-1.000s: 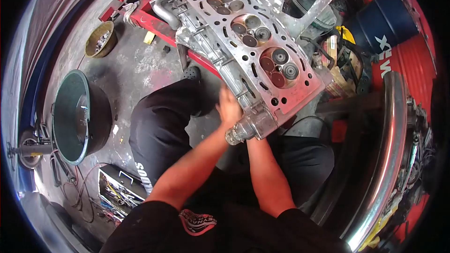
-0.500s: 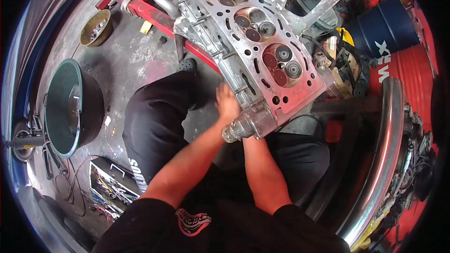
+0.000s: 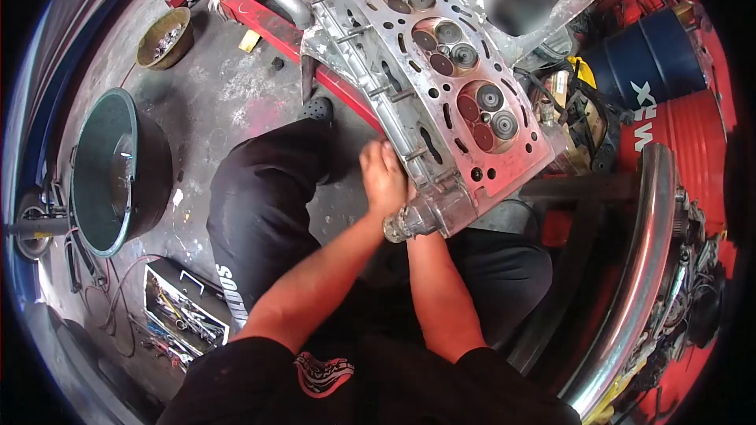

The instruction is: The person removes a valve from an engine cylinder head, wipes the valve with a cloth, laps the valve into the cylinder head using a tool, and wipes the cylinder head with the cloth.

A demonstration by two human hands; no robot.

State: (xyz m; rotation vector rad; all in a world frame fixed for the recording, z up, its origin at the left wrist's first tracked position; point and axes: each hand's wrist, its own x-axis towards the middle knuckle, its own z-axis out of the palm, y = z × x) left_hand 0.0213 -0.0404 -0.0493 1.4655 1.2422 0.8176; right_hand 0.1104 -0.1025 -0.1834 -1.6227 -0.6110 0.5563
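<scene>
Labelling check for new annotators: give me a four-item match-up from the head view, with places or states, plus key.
1. cylinder head
2. left hand
3. tub
4. toolbox

A. open, with tools inside
B. beside the near-left part of the cylinder head
C. round and dark, on the floor at the picture's left
D. metallic, with round recesses facing the camera

Pairs: 1-D, 2-B, 3-C, 4-A

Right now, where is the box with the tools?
In the head view, the tool box is on the floor at lower left, below the green tub and beside the person's left leg.
</scene>
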